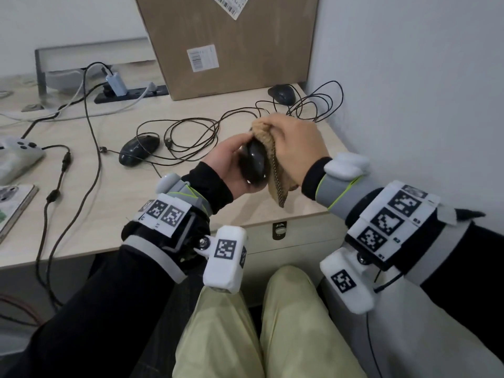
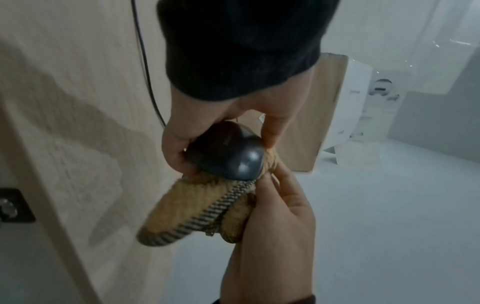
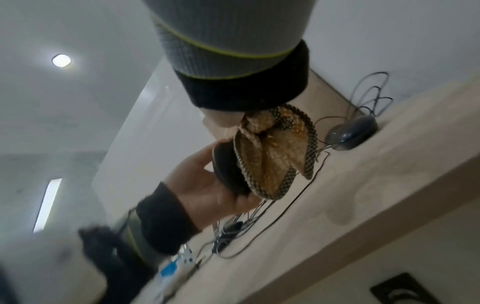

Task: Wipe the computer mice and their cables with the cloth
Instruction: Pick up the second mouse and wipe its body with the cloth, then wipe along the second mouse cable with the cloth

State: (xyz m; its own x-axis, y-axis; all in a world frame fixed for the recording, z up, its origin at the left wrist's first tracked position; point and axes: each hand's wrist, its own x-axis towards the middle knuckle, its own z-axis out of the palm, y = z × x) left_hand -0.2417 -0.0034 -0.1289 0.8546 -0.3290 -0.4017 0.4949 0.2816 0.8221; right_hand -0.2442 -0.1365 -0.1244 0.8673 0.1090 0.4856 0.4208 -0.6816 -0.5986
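A: Centre of the head view, the left hand [image 1: 223, 170] cups a black mouse [image 1: 253, 165] above the desk [image 1: 114, 203], fingers and thumb curled round its sides

B: And the right hand [image 1: 297, 148] is bunched round the tan cloth [image 1: 275, 170], pressing it against the mouse's right flank; the wrist view shows the cloth's striped hem [image 2: 223, 207] hanging below the shell

A: Two more mice lie on the desk: one left of centre [image 1: 137, 150], one in the upper right by the cardboard box [image 1: 234, 42]

B: Their cables [image 1: 191, 137] loop in a tangle between them, behind the hands

A: A power strip [image 1: 131, 92] lies in the upper left, a white controller [image 1: 19, 152] at the left edge
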